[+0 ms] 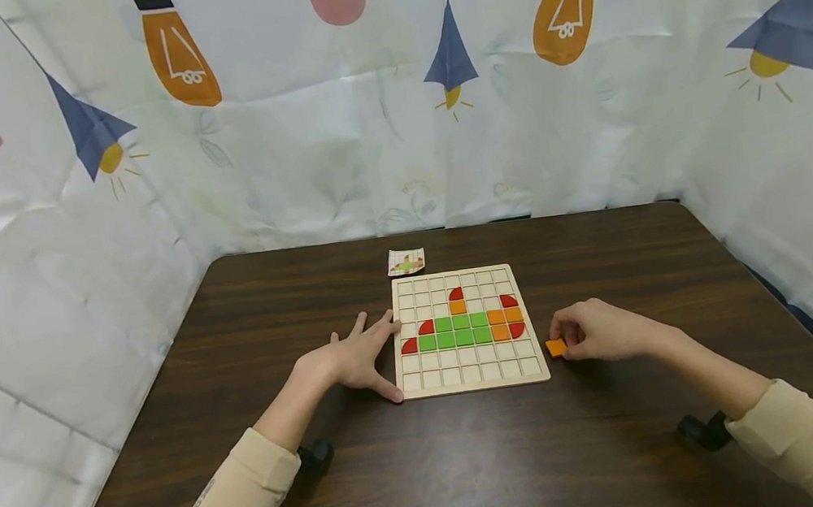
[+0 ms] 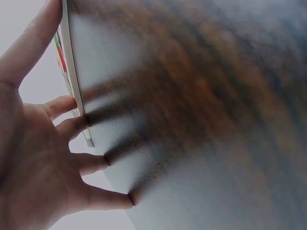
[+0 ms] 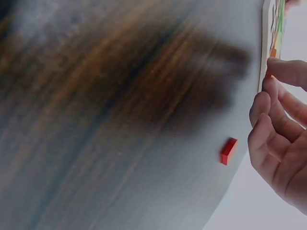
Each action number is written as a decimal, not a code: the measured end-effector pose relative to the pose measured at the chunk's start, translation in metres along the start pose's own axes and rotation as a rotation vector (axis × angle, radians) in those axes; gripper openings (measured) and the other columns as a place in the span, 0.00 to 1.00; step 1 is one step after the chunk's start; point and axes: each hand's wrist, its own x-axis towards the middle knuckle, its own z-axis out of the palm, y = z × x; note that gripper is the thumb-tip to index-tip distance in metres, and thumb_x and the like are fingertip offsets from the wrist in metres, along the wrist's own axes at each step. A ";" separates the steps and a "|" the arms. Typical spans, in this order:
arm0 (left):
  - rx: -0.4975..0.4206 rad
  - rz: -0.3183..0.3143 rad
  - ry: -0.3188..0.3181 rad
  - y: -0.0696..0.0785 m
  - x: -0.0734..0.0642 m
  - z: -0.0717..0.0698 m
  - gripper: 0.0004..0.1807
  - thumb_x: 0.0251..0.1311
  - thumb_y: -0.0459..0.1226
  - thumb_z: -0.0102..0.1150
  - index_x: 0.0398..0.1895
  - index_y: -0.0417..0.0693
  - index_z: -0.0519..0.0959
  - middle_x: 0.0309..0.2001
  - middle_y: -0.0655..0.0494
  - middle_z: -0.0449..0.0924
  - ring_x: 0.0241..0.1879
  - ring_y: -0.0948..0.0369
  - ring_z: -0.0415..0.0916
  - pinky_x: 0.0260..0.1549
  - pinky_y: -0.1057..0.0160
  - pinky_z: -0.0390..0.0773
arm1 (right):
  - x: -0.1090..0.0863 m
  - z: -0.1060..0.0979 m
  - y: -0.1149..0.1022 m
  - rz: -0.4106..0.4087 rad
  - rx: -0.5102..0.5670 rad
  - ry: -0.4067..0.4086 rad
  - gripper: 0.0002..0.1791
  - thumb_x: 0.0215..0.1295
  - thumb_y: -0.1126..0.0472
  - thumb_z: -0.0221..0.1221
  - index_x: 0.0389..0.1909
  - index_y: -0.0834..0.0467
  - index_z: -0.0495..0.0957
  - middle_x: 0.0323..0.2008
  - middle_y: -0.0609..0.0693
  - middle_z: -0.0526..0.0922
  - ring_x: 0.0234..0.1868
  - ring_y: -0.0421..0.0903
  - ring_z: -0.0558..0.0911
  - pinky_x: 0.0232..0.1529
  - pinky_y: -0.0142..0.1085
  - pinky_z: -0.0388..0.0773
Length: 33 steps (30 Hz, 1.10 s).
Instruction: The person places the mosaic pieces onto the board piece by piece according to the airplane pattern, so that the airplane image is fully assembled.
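Note:
A square wooden grid board (image 1: 468, 355) lies on the table with a pattern of coloured tiles. Green square tiles (image 1: 463, 336) fill its middle, with orange squares to their right and a lone orange one above. Red rounded tiles (image 1: 410, 345) sit around the pattern's ends. My left hand (image 1: 354, 360) is spread at the board's left side, thumb at the lower corner and fingertips along the edge. Just off the board's right edge, my right hand (image 1: 594, 332) pinches an orange square tile (image 1: 556, 348) between thumb and fingers.
A small picture card (image 1: 406, 262) with a coloured grid pattern lies behind the board. In the right wrist view, a red block (image 3: 229, 151) rests on the dark wooden table (image 1: 463, 460) near the right hand. A patterned white curtain (image 1: 368, 159) hangs behind the table.

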 end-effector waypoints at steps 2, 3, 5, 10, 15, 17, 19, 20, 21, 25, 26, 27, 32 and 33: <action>-0.003 0.000 0.000 0.000 0.000 0.000 0.65 0.47 0.61 0.79 0.83 0.52 0.51 0.84 0.51 0.32 0.80 0.40 0.26 0.63 0.20 0.40 | 0.000 -0.001 0.000 -0.004 0.003 0.003 0.09 0.64 0.64 0.69 0.43 0.57 0.81 0.26 0.41 0.77 0.25 0.38 0.74 0.27 0.34 0.75; -0.002 -0.001 0.000 0.000 0.000 0.000 0.65 0.47 0.61 0.79 0.83 0.52 0.51 0.84 0.51 0.32 0.80 0.41 0.26 0.63 0.20 0.40 | 0.001 -0.002 0.000 -0.003 0.007 0.004 0.09 0.64 0.64 0.69 0.43 0.57 0.81 0.26 0.41 0.77 0.25 0.38 0.74 0.28 0.34 0.75; -0.003 -0.003 0.000 0.000 0.000 0.000 0.65 0.47 0.61 0.79 0.83 0.52 0.51 0.84 0.51 0.32 0.80 0.41 0.26 0.63 0.20 0.39 | 0.002 -0.002 0.001 0.001 0.010 0.004 0.08 0.65 0.64 0.68 0.43 0.57 0.81 0.26 0.41 0.78 0.26 0.38 0.75 0.28 0.34 0.76; -0.006 -0.007 -0.002 0.000 0.000 0.000 0.65 0.47 0.60 0.79 0.83 0.52 0.51 0.84 0.51 0.31 0.80 0.41 0.25 0.64 0.20 0.39 | 0.006 -0.002 0.003 -0.006 0.011 0.005 0.09 0.65 0.64 0.68 0.43 0.56 0.81 0.28 0.40 0.79 0.27 0.38 0.76 0.29 0.34 0.77; -0.006 -0.008 -0.001 0.000 0.000 0.000 0.65 0.47 0.60 0.79 0.84 0.52 0.51 0.84 0.51 0.32 0.80 0.41 0.25 0.64 0.20 0.39 | 0.011 0.000 -0.001 -0.036 0.026 0.023 0.09 0.66 0.65 0.67 0.45 0.58 0.81 0.28 0.41 0.79 0.28 0.39 0.76 0.29 0.34 0.76; -0.003 -0.008 0.000 0.000 0.001 0.000 0.65 0.47 0.60 0.79 0.83 0.52 0.51 0.84 0.51 0.32 0.80 0.41 0.26 0.64 0.20 0.39 | 0.015 0.001 -0.003 -0.041 0.034 0.036 0.09 0.66 0.64 0.68 0.45 0.57 0.81 0.28 0.40 0.78 0.28 0.39 0.76 0.30 0.34 0.76; 0.001 -0.007 0.002 0.000 0.001 -0.001 0.65 0.47 0.60 0.79 0.83 0.52 0.51 0.84 0.51 0.32 0.80 0.41 0.26 0.64 0.20 0.40 | 0.018 0.002 -0.004 -0.045 0.042 0.052 0.09 0.66 0.63 0.68 0.45 0.57 0.82 0.28 0.40 0.79 0.28 0.39 0.76 0.30 0.34 0.76; 0.000 -0.006 0.002 0.000 0.001 0.000 0.65 0.47 0.60 0.79 0.83 0.52 0.51 0.84 0.51 0.32 0.80 0.41 0.26 0.64 0.20 0.40 | 0.020 0.003 -0.005 -0.045 0.044 0.059 0.09 0.66 0.62 0.69 0.44 0.57 0.82 0.28 0.40 0.79 0.28 0.39 0.76 0.31 0.33 0.76; 0.000 -0.005 0.001 0.000 0.001 0.000 0.65 0.47 0.60 0.79 0.83 0.52 0.51 0.84 0.51 0.32 0.80 0.41 0.26 0.64 0.20 0.40 | 0.021 0.003 -0.006 -0.043 0.052 0.065 0.09 0.65 0.62 0.69 0.44 0.57 0.81 0.28 0.40 0.79 0.28 0.39 0.76 0.31 0.33 0.75; -0.002 -0.005 -0.001 0.000 0.001 0.000 0.65 0.47 0.61 0.79 0.83 0.52 0.51 0.84 0.51 0.32 0.80 0.41 0.26 0.63 0.20 0.40 | 0.027 0.007 -0.008 -0.040 0.082 0.084 0.11 0.64 0.63 0.70 0.44 0.59 0.81 0.27 0.42 0.79 0.28 0.40 0.76 0.31 0.33 0.75; -0.002 -0.005 -0.001 0.000 0.001 0.000 0.65 0.47 0.61 0.79 0.83 0.52 0.51 0.84 0.51 0.32 0.80 0.41 0.26 0.63 0.20 0.40 | 0.029 0.008 -0.008 -0.036 0.087 0.088 0.11 0.64 0.63 0.70 0.44 0.59 0.81 0.28 0.42 0.79 0.28 0.40 0.76 0.32 0.33 0.75; -0.002 -0.005 -0.002 0.000 0.001 0.001 0.65 0.47 0.61 0.79 0.83 0.52 0.51 0.84 0.51 0.32 0.80 0.40 0.26 0.63 0.20 0.40 | 0.031 0.009 -0.009 -0.038 0.094 0.090 0.11 0.63 0.63 0.71 0.44 0.59 0.81 0.28 0.42 0.79 0.29 0.41 0.76 0.32 0.33 0.75; 0.009 -0.010 -0.007 -0.001 0.002 0.001 0.66 0.47 0.62 0.78 0.84 0.53 0.50 0.84 0.52 0.31 0.80 0.41 0.25 0.64 0.20 0.40 | 0.040 0.012 -0.013 -0.055 0.105 0.101 0.12 0.63 0.62 0.72 0.44 0.59 0.82 0.28 0.43 0.80 0.31 0.42 0.77 0.33 0.34 0.76; 0.011 -0.011 -0.007 0.000 0.002 0.001 0.66 0.47 0.62 0.78 0.84 0.54 0.50 0.84 0.53 0.31 0.80 0.42 0.24 0.64 0.21 0.39 | 0.042 0.012 -0.014 -0.057 0.105 0.103 0.12 0.63 0.62 0.72 0.44 0.59 0.82 0.28 0.43 0.79 0.31 0.42 0.78 0.33 0.34 0.76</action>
